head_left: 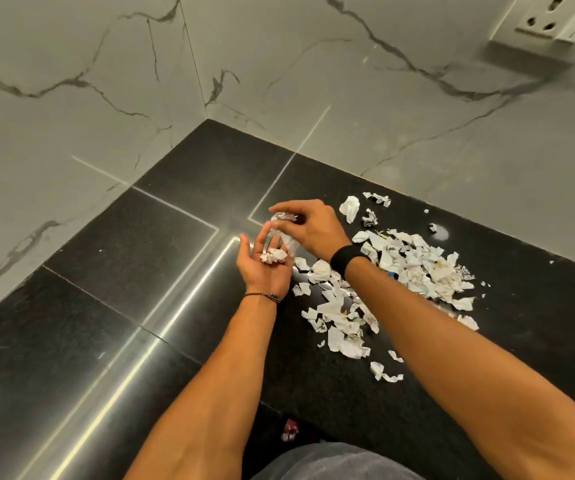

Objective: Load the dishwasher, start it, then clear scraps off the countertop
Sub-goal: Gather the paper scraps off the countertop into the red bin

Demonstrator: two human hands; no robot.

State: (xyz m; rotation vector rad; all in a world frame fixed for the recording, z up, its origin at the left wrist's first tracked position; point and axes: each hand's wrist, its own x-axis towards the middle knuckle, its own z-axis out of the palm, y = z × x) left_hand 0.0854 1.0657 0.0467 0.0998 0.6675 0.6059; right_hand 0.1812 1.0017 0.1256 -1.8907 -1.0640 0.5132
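Note:
Torn white paper scraps (414, 268) lie in a loose pile on the black stone countertop (140, 244), to the right of my hands. My left hand (261, 268) is held palm up above the counter with a small crumpled paper wad (274, 256) resting in it. Just above it, my right hand (308, 225) pinches a bunch of crumpled scraps (284, 218) in its fingertips, over the left palm. The right wrist wears a black band and the left wrist a thin bracelet. No dishwasher is in view.
Marble-patterned walls (81, 81) meet in a corner behind the counter. A wall socket (542, 19) sits at the top right. A small red and white object (290, 429) lies below the counter's front edge. Bright light streaks reflect on the left counter.

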